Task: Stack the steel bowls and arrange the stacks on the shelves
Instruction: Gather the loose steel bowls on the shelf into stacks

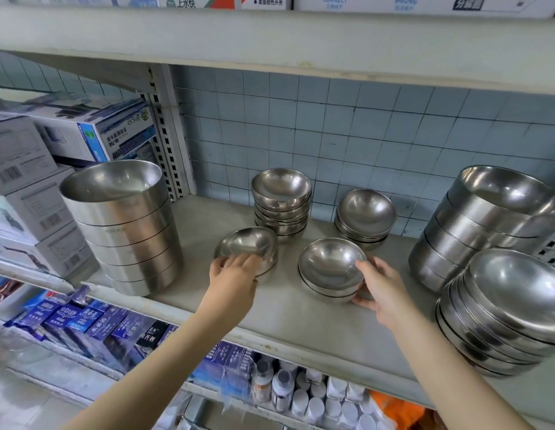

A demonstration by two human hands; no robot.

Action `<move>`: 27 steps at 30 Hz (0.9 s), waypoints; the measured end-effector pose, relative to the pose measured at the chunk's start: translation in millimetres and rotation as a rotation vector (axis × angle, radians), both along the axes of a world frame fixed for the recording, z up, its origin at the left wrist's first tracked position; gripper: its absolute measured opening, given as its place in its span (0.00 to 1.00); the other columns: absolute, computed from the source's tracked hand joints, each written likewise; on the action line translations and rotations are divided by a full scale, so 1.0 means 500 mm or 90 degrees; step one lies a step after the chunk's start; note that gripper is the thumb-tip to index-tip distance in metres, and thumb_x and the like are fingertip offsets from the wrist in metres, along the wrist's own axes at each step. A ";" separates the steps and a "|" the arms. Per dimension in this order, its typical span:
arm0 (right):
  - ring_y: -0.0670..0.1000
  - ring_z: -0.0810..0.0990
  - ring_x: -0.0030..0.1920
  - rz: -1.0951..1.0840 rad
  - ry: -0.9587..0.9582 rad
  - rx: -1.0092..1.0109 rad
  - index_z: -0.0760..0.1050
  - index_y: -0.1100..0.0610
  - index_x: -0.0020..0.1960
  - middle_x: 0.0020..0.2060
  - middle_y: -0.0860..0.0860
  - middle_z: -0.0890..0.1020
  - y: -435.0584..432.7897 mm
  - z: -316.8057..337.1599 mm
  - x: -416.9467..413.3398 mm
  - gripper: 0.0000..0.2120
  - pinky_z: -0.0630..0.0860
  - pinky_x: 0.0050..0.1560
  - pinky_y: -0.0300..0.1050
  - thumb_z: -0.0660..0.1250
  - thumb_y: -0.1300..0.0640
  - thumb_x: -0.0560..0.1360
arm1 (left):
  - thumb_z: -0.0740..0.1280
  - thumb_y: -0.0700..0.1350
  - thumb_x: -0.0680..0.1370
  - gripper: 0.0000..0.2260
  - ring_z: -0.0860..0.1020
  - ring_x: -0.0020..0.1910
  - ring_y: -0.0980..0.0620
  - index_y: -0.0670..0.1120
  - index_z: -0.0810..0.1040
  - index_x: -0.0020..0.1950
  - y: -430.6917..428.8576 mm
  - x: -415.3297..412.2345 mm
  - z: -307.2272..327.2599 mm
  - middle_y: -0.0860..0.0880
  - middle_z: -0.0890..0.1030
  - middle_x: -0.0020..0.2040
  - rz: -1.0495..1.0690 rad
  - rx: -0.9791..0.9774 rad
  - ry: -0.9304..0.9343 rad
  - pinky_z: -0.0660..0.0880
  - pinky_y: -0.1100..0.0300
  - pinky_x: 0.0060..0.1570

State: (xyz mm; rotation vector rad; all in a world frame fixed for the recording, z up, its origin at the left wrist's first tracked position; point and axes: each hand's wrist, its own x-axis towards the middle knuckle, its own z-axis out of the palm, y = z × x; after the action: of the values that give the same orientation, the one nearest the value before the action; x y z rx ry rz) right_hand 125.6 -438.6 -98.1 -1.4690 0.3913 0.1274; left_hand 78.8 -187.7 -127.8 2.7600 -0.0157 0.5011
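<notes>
left hand (234, 273) grips bowl (248, 242), right hand (380, 290) grips stack (328, 268).

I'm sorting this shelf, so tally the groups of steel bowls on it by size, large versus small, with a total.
Large shiny steel bowls, groups: 3
Small round steel bowls, groups: 4
Total: 7

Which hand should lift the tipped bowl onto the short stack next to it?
Left, probably. The left hand grips the tipped bowl, just beside the short stack, while the right hand holds that stack's side.
</notes>
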 end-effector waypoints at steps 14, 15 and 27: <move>0.52 0.78 0.45 -0.037 -0.030 -0.013 0.66 0.45 0.60 0.45 0.48 0.75 0.023 -0.002 -0.059 0.11 0.80 0.43 0.53 0.66 0.53 0.81 | 0.79 0.59 0.63 0.43 0.59 0.72 0.42 0.47 0.66 0.73 0.032 -0.043 -0.024 0.41 0.60 0.76 -0.066 -0.207 -0.017 0.59 0.42 0.70; 0.54 0.77 0.50 -0.043 -0.023 -0.016 0.67 0.45 0.62 0.48 0.49 0.75 0.028 0.000 -0.059 0.12 0.79 0.44 0.55 0.65 0.53 0.81 | 0.81 0.56 0.62 0.48 0.58 0.74 0.43 0.48 0.61 0.75 0.033 -0.043 -0.016 0.41 0.57 0.77 -0.061 -0.296 0.040 0.58 0.44 0.73; 0.62 0.81 0.52 -0.177 -0.049 0.043 0.72 0.52 0.56 0.56 0.62 0.79 0.074 0.085 -0.074 0.07 0.81 0.36 0.53 0.57 0.58 0.83 | 0.82 0.47 0.65 0.50 0.72 0.64 0.58 0.55 0.53 0.76 0.073 -0.013 -0.036 0.58 0.67 0.66 -0.229 -0.559 0.150 0.68 0.73 0.60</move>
State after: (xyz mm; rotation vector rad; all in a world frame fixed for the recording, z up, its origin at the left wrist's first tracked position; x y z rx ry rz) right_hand 88.4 -401.4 -55.6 -1.3351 0.5200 -0.1371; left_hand 72.3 -151.4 -145.9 1.8746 -0.1841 0.0449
